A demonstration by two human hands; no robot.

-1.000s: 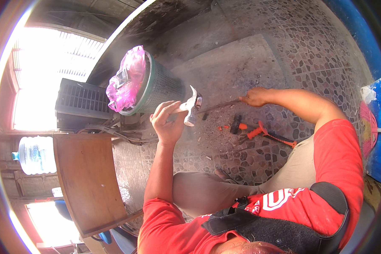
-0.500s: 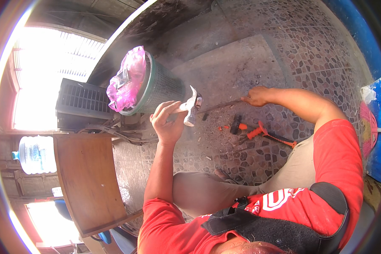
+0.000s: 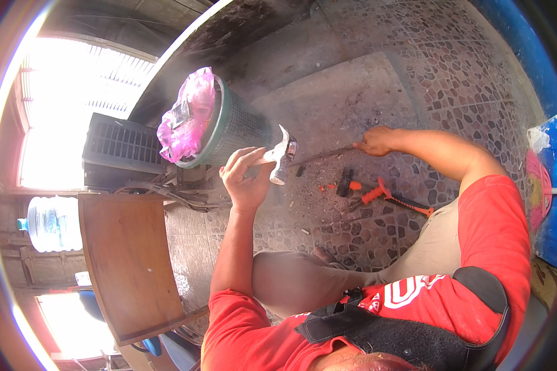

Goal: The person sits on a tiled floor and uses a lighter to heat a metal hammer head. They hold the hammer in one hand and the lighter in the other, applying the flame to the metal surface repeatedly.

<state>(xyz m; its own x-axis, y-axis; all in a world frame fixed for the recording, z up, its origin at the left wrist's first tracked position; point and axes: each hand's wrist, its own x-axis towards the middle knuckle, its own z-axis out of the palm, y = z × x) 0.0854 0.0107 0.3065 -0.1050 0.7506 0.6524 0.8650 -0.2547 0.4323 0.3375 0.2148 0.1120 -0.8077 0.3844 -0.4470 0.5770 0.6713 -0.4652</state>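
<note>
My left hand [image 3: 244,179] is wrapped round the handle of a claw hammer [image 3: 283,154], its metal head raised above the floor beside the green basket. Low over the edge of a flat grey slab [image 3: 334,102] is my right hand [image 3: 377,141], with its fingers curled; whether it pinches something small is hidden. On the rubble-strewn floor below it lie a black-headed hammer [image 3: 345,183] with orange on its handle and a tool with an orange guard [image 3: 374,194]. Grey crumbs and dust [image 3: 319,191] are scattered around these tools.
A green perforated basket [image 3: 238,123] with a pink plastic bag [image 3: 189,117] stands at the left. Nearby are a dark louvred box [image 3: 120,148], a wooden table [image 3: 130,260] and a water bottle [image 3: 52,224]. Pebble-patterned tiles [image 3: 458,74] cover the floor; a pink broom [image 3: 538,188] is far right.
</note>
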